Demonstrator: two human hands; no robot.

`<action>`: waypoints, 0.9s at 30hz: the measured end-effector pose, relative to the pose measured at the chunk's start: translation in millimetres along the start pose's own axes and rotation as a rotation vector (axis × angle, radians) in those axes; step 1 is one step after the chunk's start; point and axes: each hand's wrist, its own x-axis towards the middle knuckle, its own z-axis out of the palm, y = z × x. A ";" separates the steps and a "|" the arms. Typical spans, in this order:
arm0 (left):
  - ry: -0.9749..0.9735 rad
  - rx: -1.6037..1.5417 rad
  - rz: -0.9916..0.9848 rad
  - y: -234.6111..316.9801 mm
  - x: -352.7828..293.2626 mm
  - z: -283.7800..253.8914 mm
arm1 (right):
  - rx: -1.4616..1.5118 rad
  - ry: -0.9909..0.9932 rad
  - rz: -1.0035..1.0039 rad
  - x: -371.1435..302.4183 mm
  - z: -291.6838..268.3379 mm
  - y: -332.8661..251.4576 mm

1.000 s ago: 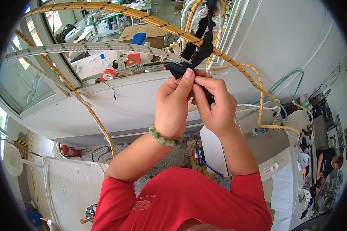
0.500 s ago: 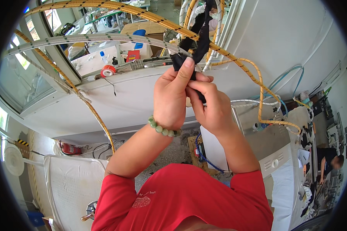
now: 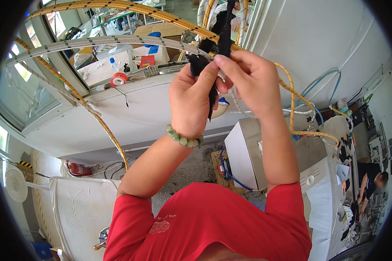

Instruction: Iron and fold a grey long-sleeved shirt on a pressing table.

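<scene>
A strip of black cloth [image 3: 224, 37] hangs down past the yellow hose [image 3: 170, 18] and the clear braided hose [image 3: 113, 41]. My left hand [image 3: 189, 98] is closed on a bunched part of it, thumb on top, and a loose end dangles below the fingers. Close beside it, my right hand [image 3: 252, 80] pinches the strip between thumb and fingers, just under the yellow hose. The fingertips of both hands nearly meet. How the cloth runs between them is hidden by the fingers.
Behind the hands is a window ledge with a roll of red-and-white tape [image 3: 118, 79], a red box [image 3: 147, 61] and a blue-capped bottle [image 3: 113, 64]. A grey-white cabinet [image 3: 244, 152] stands below right. A fire extinguisher [image 3: 79, 169] lies lower left. Another person [image 3: 370, 185] works far right.
My right hand has moved up and right, from below my left hand to the strip near the yellow hose. My left hand has shifted slightly left and down, still gripping the cloth.
</scene>
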 end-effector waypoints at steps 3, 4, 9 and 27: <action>0.021 0.022 -0.026 3.9 0.5 0.9 | 0.020 -0.049 -0.001 3.2 3.7 2.6; 0.016 0.023 -0.016 3.3 0.9 0.8 | -0.022 0.001 -0.071 3.2 4.7 6.3; 0.018 0.004 -0.016 6.4 3.9 3.7 | -0.181 0.164 -0.244 9.7 6.6 15.6; 0.041 -0.264 -0.079 -3.3 13.7 -0.1 | 0.242 0.017 0.088 13.8 0.2 1.6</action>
